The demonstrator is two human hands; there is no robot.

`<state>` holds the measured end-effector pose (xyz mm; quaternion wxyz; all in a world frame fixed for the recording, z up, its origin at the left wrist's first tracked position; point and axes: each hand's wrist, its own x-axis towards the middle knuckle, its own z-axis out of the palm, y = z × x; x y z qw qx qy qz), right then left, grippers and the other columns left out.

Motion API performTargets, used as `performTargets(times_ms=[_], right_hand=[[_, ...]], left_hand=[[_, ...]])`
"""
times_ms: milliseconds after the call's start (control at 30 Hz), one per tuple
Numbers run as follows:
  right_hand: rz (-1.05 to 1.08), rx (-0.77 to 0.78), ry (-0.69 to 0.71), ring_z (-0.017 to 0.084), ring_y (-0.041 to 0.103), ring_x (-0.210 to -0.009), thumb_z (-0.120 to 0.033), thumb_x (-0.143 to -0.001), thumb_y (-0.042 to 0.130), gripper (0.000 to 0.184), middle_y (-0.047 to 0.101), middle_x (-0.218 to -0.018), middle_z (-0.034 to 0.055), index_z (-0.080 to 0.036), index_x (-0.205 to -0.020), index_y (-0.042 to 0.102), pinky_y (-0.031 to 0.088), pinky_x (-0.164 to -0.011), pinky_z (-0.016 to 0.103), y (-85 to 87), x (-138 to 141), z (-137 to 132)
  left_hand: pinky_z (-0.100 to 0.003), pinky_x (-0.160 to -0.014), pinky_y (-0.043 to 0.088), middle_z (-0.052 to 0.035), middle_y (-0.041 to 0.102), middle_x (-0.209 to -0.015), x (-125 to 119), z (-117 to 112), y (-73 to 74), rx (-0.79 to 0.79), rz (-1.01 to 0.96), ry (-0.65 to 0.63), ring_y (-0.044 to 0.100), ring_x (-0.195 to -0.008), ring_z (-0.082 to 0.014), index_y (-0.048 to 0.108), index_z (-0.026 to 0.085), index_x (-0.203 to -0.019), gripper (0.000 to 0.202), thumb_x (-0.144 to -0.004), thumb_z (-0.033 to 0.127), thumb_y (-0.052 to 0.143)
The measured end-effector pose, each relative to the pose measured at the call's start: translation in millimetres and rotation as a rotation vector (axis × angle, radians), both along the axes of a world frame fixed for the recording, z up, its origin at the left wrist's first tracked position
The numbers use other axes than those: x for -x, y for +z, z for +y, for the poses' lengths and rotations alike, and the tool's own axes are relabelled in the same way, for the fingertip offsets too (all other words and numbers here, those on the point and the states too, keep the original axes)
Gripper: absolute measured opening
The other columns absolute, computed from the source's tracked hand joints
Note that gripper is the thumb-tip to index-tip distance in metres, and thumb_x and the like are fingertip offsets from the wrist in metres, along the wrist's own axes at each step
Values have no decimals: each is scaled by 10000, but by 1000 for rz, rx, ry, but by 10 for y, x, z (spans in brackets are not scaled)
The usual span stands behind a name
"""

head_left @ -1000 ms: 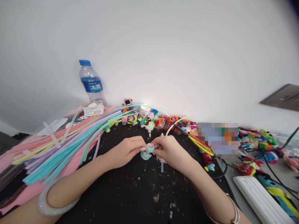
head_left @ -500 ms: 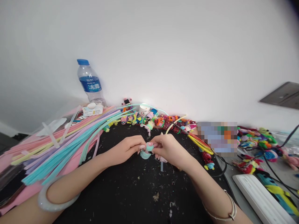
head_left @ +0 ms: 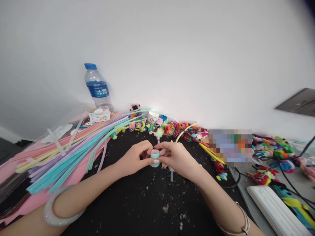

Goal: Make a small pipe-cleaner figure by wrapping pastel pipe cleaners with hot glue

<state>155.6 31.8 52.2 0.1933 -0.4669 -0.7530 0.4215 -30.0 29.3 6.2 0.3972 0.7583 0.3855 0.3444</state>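
Between my two hands is a small pipe-cleaner figure in mint green with pink parts on top. My left hand pinches it from the left, its thumb across the front. From the right, my right hand grips the same figure between thumb and fingers. Part of the figure is hidden by my fingertips. Just below my right hand, a short translucent stick lies on the black mat.
Bundles of pastel pipe cleaners lie on the left, with a water bottle behind. Several finished figures line the wall beside a paper cup. Yellow-handled scissors, dark cables and a white power strip are on the right.
My left thumb has moved across the front of the figure, and the figure now stands more upright. My left hand has shifted slightly right. The whole view has moved a little.
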Motion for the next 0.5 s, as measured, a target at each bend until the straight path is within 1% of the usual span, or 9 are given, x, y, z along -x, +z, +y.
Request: performTargets(times_ms=[100, 167, 233, 300, 400, 500], right_hand=[[54, -22, 16, 110, 593, -604, -97, -746, 570, 279, 640, -744, 4, -173, -1005, 640, 442, -530, 193, 21, -13, 2], [104, -1, 57, 108, 584, -627, -81, -749, 553, 309, 628, -752, 0, -173, -1033, 633, 453, -548, 197, 56, -27, 8], [169, 70, 92, 100, 584, -633, -62, -768, 506, 344, 620, -755, 0, -162, -1078, 618, 471, -566, 202, 91, -32, 18], [248, 172, 84, 93, 588, -612, -70, -807, 446, 327, 614, -725, 0, -134, -1082, 610, 492, -578, 211, 106, -23, 32], [349, 284, -21, 83, 583, -534, -135, -849, 418, 229, 622, -670, 5, -109, -945, 624, 509, -558, 227, 83, 11, 51], [370, 288, -94, 81, 575, -485, -204, -855, 462, 166, 638, -652, 14, -127, -761, 575, 499, -514, 221, 43, 35, 55]], left_hand=[[-210, -570, 370, 22, 428, -792, -17, 5, -9, 32, -88, 25, 427, -682, -108, 443, 170, -700, 264, -776, 332, 638], [-215, -588, 395, 23, 444, -786, -25, 7, -5, 79, -147, 40, 454, -691, -108, 433, 169, -690, 265, -781, 318, 632], [-214, -547, 409, 38, 463, -738, -27, 9, 0, 192, -202, 49, 477, -615, -93, 417, 176, -712, 261, -804, 335, 602], [-207, -476, 408, 58, 483, -669, -28, 13, 2, 318, -249, 45, 487, -504, -77, 391, 187, -734, 274, -819, 367, 580], [-205, -433, 427, 68, 526, -597, -31, 17, 3, 412, -298, 43, 535, -428, -86, 368, 193, -733, 307, -809, 386, 593], [-202, -428, 447, 61, 557, -578, -38, 18, 5, 439, -315, 47, 579, -434, -102, 375, 188, -730, 322, -792, 389, 620]])
